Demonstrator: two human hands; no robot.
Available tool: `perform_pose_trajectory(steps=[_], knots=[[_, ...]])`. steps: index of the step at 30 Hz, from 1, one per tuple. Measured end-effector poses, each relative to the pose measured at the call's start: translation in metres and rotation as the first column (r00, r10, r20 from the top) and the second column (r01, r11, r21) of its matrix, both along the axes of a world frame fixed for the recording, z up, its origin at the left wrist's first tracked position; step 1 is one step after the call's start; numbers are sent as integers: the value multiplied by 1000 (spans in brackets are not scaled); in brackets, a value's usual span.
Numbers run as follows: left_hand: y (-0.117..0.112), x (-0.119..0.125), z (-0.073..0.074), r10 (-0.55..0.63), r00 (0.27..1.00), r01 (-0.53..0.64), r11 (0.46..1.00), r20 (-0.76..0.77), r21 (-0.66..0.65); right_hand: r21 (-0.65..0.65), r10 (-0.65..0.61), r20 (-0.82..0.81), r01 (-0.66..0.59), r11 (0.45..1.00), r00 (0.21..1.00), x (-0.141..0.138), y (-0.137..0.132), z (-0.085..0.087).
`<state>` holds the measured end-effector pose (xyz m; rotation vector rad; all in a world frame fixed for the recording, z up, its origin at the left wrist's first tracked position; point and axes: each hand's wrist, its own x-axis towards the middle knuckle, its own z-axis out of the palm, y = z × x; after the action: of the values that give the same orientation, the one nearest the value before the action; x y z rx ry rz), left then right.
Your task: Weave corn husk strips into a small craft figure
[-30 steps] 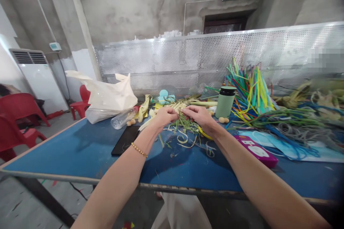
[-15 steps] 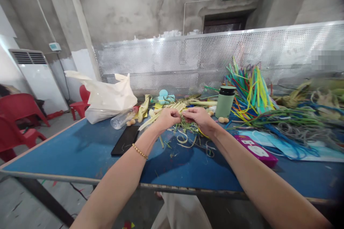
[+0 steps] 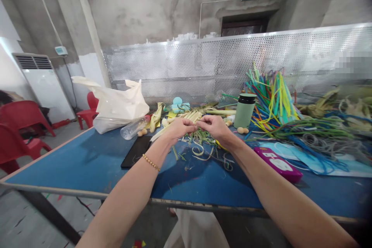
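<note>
My left hand (image 3: 181,128) and my right hand (image 3: 214,126) meet fingertip to fingertip above the middle of the blue table (image 3: 95,166). Both are closed in a pinch, thumb against fingers. Whatever lies between the fingertips is too small to make out. Behind and below the hands spreads a heap of pale straw-like strips (image 3: 190,115) and thin green shreds (image 3: 200,137). A curled pale strip (image 3: 198,149) lies just in front of them. Near my left forearm rests a dark flat phone-like slab (image 3: 135,153).
A white plastic bag (image 3: 119,102) and a clear bottle (image 3: 130,130) stand left. On the right are a green canister (image 3: 245,112), peanuts (image 3: 242,130), a purple box (image 3: 277,163), blue face masks (image 3: 319,159) and a bundle of coloured strips (image 3: 276,99). A perforated metal panel (image 3: 174,66) rises behind.
My fingertips have drawn together, the left hand shifting slightly right with its fingers straighter. The things on the table have stayed in place; the view has moved slightly.
</note>
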<state>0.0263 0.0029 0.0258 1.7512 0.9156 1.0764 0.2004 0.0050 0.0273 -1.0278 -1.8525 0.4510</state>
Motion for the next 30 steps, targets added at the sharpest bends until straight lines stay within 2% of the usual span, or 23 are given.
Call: perform_pose_trajectory(steps=[6,9,14,18,26,30], knots=[[-1,3,1,27,999,-25,997,29,-76,113,-61,108,49,992,992,-5,-4,1],[2,2,-1,21,999,-16,994,47,-105,79,-36,88,30,996,995,-4,-6,3],[10,-2,-4,74,986,-56,991,148,-120,-69,-4,-41,1,998,999,1,-7,2],[15,-3,-7,83,975,-60,992,208,-113,-159,8,-14,-10,987,1000,-1,-10,0],[15,-3,-7,71,984,-60,995,163,-75,-124,35,10,-34,992,999,-3,-6,-4],[12,-4,-4,88,991,-85,996,101,-38,-77,1,35,2,997,999,-2,-2,-6]])
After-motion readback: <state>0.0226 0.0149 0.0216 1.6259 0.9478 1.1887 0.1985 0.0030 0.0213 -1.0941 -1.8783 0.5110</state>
